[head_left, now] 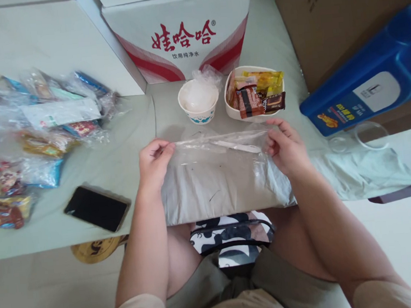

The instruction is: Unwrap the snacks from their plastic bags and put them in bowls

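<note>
Over the counter (135, 127), the left hand (156, 161) and right hand (286, 146) pinch clear plastic (196, 151) stretched between them, not yet released, with snacks (253, 98) already in the bowl (231, 111).

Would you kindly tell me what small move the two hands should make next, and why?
Perhaps bring the left hand and right hand slightly together to slacken the clear plastic: they grip it at opposite sides, and it looks stretched between them. A slim white item shows there; whether it lies inside or beneath is unclear, and slack might help reveal that.
</note>
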### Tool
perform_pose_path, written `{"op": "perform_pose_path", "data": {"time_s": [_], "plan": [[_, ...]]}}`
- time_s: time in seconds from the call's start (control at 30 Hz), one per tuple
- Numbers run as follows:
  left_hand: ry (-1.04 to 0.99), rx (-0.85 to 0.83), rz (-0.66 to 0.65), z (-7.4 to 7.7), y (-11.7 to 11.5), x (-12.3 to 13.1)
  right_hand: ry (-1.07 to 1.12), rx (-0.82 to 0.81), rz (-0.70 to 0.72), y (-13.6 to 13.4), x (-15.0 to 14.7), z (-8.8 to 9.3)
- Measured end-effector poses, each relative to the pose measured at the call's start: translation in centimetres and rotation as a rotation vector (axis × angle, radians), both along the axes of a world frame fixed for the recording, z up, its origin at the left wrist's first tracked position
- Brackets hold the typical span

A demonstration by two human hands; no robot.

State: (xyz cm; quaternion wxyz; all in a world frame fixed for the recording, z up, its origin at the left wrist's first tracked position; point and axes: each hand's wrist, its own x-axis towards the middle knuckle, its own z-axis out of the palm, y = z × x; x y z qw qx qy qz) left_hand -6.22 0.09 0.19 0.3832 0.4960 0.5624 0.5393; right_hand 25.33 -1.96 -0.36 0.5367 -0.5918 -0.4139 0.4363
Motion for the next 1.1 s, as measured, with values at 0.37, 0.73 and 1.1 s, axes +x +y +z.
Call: {"op": "perform_pose_path", "data": {"time_s": [0.37, 0.73, 1.1], "plan": [[-0.462, -0.127, -0.368, 1.1, -0.3, 1.2, -0.894, 0.609, 0.201, -1.1, -3.0, -0.3], [0.087, -0.067, 0.0, 0.7, -0.3, 1.2, -0.759, 0.198, 0.541, -1.6, -3.7, 1.1], [-0.189, -0.143, 0.018, 1.3, -0.2, 0.7, -0.044, -0.616, 1.396, -2.1, -3.0, 3.4]]}}
